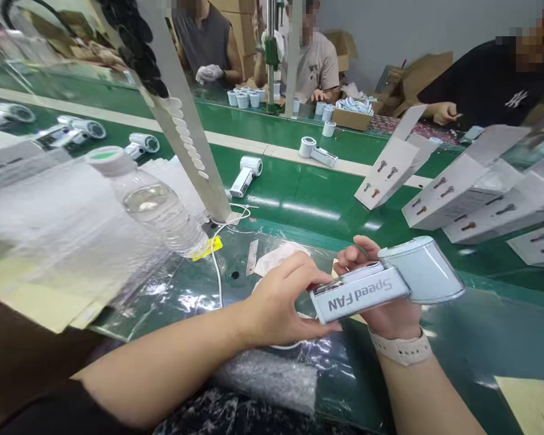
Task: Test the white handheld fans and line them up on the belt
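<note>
A pale blue handheld fan with "Speed FAN" printed on its handle is held tilted above the work surface. My left hand grips the free end of the handle, thumb below and fingers above. Behind the handle and round head is my right hand, its fingers curled up at the far side and partly hidden by the fan. A white watch strap circles my right wrist. Under my forearms lies a clear plastic bag.
A water bottle stands left near a leaning white post and a white cable. More fans lie on the green conveyor. Open white boxes stand at right. Several co-workers sit across the line.
</note>
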The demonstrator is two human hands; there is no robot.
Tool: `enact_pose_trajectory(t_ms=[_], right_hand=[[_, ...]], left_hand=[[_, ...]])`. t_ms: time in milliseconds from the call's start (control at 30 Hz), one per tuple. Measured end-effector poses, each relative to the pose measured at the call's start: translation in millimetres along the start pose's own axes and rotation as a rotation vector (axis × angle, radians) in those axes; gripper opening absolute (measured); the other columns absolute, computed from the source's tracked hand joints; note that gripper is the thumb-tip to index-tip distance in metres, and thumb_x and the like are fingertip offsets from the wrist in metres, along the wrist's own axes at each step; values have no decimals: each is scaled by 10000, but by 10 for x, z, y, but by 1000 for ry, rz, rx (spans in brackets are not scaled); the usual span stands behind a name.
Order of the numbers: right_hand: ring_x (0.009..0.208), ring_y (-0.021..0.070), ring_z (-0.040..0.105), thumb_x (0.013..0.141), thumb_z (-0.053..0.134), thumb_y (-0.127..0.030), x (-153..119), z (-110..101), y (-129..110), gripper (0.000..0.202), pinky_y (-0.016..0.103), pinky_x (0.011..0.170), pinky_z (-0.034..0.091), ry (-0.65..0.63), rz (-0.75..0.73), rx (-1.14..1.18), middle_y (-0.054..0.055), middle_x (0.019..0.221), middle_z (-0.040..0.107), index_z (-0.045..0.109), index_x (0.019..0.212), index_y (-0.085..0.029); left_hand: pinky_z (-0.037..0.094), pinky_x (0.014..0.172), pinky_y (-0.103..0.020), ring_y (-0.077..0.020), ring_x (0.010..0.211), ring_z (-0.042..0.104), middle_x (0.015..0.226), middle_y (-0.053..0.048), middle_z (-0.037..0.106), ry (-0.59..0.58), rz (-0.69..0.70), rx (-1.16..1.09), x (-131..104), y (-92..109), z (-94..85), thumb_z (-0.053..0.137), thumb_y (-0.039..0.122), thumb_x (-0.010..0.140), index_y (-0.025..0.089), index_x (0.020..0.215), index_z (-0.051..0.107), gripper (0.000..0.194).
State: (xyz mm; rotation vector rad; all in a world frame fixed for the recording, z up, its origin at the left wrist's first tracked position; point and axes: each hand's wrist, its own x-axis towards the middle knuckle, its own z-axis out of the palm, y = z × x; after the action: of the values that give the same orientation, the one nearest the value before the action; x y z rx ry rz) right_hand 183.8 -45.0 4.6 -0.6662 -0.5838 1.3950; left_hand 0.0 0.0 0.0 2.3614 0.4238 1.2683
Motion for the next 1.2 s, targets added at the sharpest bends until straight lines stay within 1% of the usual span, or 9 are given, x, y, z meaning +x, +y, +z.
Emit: enact_pose_trajectory(t_ms=[367, 533, 633, 733, 800, 867, 967, 1067, 1200], right_hand=[[770, 195, 649, 789, 702, -594, 32, -26, -3, 395, 315, 728, 565, 58, 45, -144, 38, 812, 709, 788, 951, -245], [927, 239, 711, 639, 850, -242, 23, 27, 108, 420, 389, 910, 558, 117, 191, -272, 17, 959, 779, 750, 1044, -283], [1099, 281, 690, 625, 819, -305, -9, 41, 130, 483, 449, 1040, 517, 141, 238, -224, 30, 1109, 777, 728, 1100, -299], [1196, 284, 655, 643, 818, -424, 2, 33, 136, 471, 402, 1030, 541, 330, 243, -303, 46, 1178, 764, 715, 1088, -307], [1192, 271, 665, 657, 813, -473, 19, 46, 150, 473, 323, 931, 596, 395, 265, -354, 54, 1199, 760, 707, 1086, -305], [1152, 255, 695, 699, 785, -491, 18, 78, 172, 442, 254, 830, 625, 394, 287, -351, 63, 1208, 759, 704, 1084, -292], [1096, 242, 728, 774, 736, -475, -19, 139, 200, 381, 219, 778, 636, 377, 305, -331, 71, 1195, 767, 702, 1096, -274], [1067, 255, 742, 798, 725, -473, -68, 192, 213, 387, 233, 759, 648, 358, 333, -334, 84, 1197, 769, 706, 1119, -259], [867, 270, 778, 712, 800, -516, -123, 258, 252, 463, 286, 701, 668, 305, 363, -271, 113, 1134, 787, 738, 1066, -224]], left_hand=[[503, 659, -292, -165, 759, 576, 854, -26, 632, 18, -39, -31, 0, 19, -5, 820, 473, 741, 201, 1063, 548, 502], [529, 734, -340, -194, 841, 606, 939, -58, 638, 10, -259, -20, -29, -123, 29, 801, 481, 758, 187, 1074, 585, 484], [544, 834, -403, -232, 947, 632, 1044, -87, 672, -114, -407, 1, -4, -166, 47, 827, 472, 733, 181, 1123, 599, 538], [543, 919, -433, -276, 1077, 646, 1145, -130, 688, -390, -414, 32, 31, -136, -29, 810, 438, 767, 160, 1241, 585, 593], [515, 1000, -445, -293, 1193, 612, 1263, -165, 661, -483, -331, 72, -4, -40, -180, 763, 376, 823, 146, 1360, 526, 630], [496, 1039, -439, -276, 1216, 604, 1298, -150, 658, -365, -328, 110, -154, 116, -422, 715, 356, 862, 173, 1370, 525, 572], [555, 902, -381, -205, 964, 682, 1042, -57, 736, -2, -545, 235, -642, 354, -929, 618, 346, 907, 234, 1187, 614, 301], [558, 740, -341, -193, 767, 655, 843, -33, 702, 297, -909, 640, -1276, 450, -1518, 535, 374, 902, 215, 948, 633, 192], [528, 842, -437, -275, 852, 628, 867, -117, 679, 272, -1218, 1100, -1801, 276, -2195, 445, 366, 858, 174, 895, 640, 276]])
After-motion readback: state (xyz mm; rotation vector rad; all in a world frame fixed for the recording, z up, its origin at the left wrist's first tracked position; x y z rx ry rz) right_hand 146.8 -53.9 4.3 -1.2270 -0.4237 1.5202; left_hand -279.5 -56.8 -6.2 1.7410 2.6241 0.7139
